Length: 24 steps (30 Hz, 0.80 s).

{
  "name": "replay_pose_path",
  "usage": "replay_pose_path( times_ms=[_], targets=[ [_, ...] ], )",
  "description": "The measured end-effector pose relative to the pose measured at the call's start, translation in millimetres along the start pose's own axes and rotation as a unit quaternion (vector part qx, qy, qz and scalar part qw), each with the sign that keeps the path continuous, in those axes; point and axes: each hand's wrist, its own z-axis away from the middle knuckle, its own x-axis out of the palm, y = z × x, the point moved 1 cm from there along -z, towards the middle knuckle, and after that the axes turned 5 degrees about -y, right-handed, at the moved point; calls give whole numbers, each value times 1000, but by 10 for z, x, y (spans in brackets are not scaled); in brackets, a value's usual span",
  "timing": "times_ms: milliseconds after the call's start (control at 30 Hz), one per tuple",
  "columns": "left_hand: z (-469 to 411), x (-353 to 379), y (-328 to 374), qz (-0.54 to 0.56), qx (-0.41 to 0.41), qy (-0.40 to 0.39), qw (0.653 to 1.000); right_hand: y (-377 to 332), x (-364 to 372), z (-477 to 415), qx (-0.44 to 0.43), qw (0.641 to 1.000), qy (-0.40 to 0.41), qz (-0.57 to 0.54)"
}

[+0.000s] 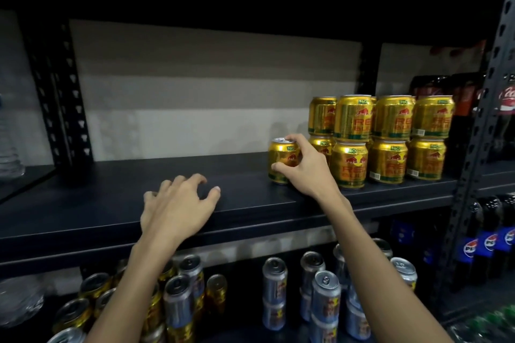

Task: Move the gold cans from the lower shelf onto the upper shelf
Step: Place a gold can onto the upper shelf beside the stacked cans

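Note:
A single gold can (280,157) stands upright on the dark upper shelf (111,203). My right hand (305,167) grips it, fingers over its top and thumb on its side. Right beside it, gold cans (384,136) stand stacked two high in a block. My left hand (178,205) hovers over the shelf's front edge with fingers loosely curled, holding nothing. On the lower shelf, more gold cans (92,298) sit at the left, partly hidden by my left forearm.
Silver cans (324,292) stand stacked on the lower shelf at the middle and right. Dark cola bottles (498,108) fill the neighbouring bay at right, with blue-labelled bottles (487,242) below. Black perforated uprights (479,125) frame the shelf. Clear bottles (8,153) stand far left.

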Motion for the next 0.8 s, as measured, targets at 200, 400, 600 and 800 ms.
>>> replay_pose_path(
  times_ms=[200, 400, 600, 800],
  targets=[
    [-22, -22, 35, -18, -8, -50, 999, 13, 43, -46, 47, 996, -40, 62],
    [-29, -7, 33, -21, -9, -57, 998, -17, 116, -114, 87, 990, -61, 96],
    [-21, -1, 30, -23, -10, -52, 998, -9, 157, -131, 107, 988, -55, 97],
    [-19, -1, 42, -22, -11, -47, 999, 9, 212, -174, 135, 981, -54, 126]
  ],
)
